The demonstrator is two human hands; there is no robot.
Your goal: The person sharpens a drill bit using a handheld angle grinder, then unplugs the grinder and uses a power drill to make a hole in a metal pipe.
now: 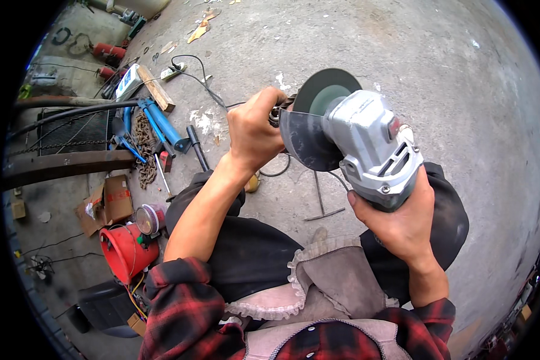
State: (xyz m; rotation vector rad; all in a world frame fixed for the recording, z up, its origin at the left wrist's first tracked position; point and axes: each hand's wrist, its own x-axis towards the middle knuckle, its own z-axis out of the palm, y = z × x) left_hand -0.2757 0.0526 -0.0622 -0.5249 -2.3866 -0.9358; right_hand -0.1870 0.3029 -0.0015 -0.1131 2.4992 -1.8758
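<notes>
My right hand [399, 219] is wrapped round the body of a grey angle grinder [372, 138], with the thumb along its near side. The grinder's green-grey disc [325, 87] faces left and away from me. Below the disc sits a dark curved guard [306, 141]. My left hand [255, 129] is closed on a small dark metal piece [275, 115], held right by the disc's left edge. Most of that piece is hidden by my fingers, and I cannot tell whether it touches the disc.
A black cord [201, 75] loops over the concrete floor. A T-shaped metal rod [323, 213] lies between my feet. To the left are a blue jack [165, 126], a rusty chain [144, 150], a wooden block [156, 89], a cardboard box [117, 198] and a red bucket [123, 255].
</notes>
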